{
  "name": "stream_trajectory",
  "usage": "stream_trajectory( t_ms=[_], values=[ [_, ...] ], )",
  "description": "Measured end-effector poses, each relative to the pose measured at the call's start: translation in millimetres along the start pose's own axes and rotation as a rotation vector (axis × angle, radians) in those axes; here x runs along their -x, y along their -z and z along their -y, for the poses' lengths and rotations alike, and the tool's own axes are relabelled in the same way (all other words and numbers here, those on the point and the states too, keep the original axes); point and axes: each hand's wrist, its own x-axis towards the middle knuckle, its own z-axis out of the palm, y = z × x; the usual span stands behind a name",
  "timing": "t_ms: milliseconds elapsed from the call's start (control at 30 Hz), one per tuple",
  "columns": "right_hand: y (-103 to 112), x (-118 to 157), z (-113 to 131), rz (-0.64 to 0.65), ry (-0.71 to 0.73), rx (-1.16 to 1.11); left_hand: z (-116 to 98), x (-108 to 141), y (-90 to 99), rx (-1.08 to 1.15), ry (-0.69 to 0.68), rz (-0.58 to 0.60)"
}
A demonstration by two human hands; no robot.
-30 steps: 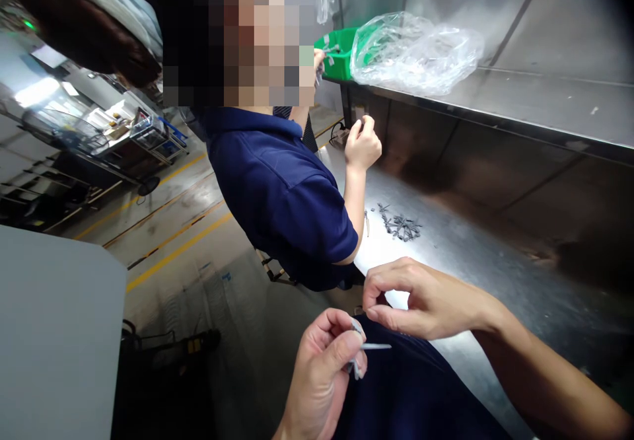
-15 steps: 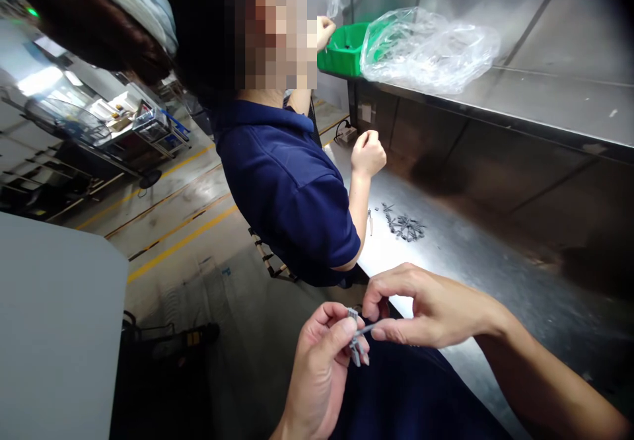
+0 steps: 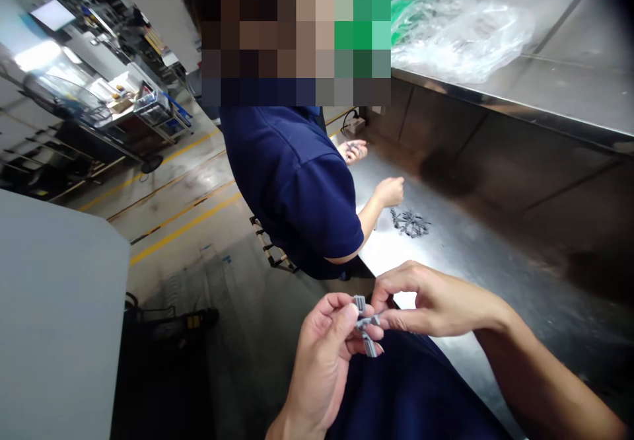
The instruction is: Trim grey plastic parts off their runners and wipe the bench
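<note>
Your grey part (image 3: 369, 323) sits pinched over your dark blue clothing (image 3: 401, 387), outside the worktop's (image 3: 490, 268) near edge.
Your left hand (image 3: 324, 344) grips it between thumb and fingers; your right thumb and forefinger meet its outer end, but you cannot tell from here whether your right hand (image 3: 430, 298) grasps or only touches. With so small a hold, a slip would probably drop it onto your clothing or the floor (image 3: 173, 281); a sideways pull might bend its slim arm. You can read no brand, label or writing on the part, the clear plastic bag (image 3: 465, 37) or the co-worker's navy shirt (image 3: 297, 182).
</note>
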Motion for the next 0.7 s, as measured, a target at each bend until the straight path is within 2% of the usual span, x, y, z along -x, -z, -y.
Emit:
stream_trajectory(
  t_ms=[400, 700],
  values=[
    [2.2, -0.3, -11.2, 0.019, -0.037, -0.072, 0.0, 7.7, -0.5, -0.088, -0.087, 0.056],
    [3.5, -1.3, -13.2, 0.03, -0.023, -0.103, 1.6, 7.7, 1.1, -0.186, -0.091, 0.039]
  ],
)
